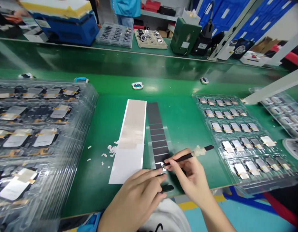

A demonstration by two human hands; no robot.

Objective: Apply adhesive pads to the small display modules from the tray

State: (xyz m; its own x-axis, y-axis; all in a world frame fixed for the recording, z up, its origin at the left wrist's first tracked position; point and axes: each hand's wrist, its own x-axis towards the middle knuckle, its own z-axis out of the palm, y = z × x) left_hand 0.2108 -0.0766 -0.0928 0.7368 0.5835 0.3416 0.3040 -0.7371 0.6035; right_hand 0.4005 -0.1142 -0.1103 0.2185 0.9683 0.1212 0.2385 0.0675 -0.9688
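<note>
My right hand (191, 178) pinches black tweezers (187, 157) whose tip touches the near end of a dark strip of grey adhesive pads (158, 137) lying on the green table (102, 106). My left hand (136, 196) lies beside it with fingers closed, pressing down on the strip's near end; a small black piece (167, 188) lies just under its fingertips. A long white and silvery backing sheet (130, 138) lies to the left of the strip.
Clear trays of small flat components stand stacked at the left (30, 141) and lie at the right (243, 138). White paper scraps (110, 149) are scattered by the sheet. A conveyor belt, a blue crate (66, 22), more trays and a green box (185, 35) lie beyond.
</note>
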